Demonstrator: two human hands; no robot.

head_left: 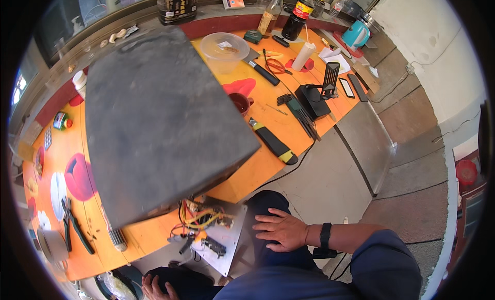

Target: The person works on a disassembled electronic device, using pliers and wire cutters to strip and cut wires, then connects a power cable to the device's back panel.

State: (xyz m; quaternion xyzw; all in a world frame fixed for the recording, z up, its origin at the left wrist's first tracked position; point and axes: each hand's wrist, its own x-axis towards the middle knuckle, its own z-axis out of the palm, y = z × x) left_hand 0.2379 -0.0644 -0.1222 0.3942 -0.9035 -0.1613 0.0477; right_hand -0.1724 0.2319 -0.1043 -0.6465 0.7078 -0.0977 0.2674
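My right hand [281, 231] lies flat on my right knee, fingers spread, with nothing in it. At the lower edge my left hand [157, 288] rests on my left thigh; its fingers show partly, stretched out and apart. A large dark grey box [165, 119] stands on the orange table [240, 184] in front of me. Below its near edge, between my knees, a pale metal plate [223, 264] carries a bundle of yellow, red and black wires [198, 217] and small electrical parts. Neither hand touches the box or the plate.
Right of the box lie a utility knife [273, 141], a hex key set [299, 114], a black phone stand [314, 99] and orange-handled scissors [277, 67]. Pliers [75, 228] and a screwdriver [114, 235] lie left. Bottles [298, 19] and a blue kettle [356, 34] stand at the back.
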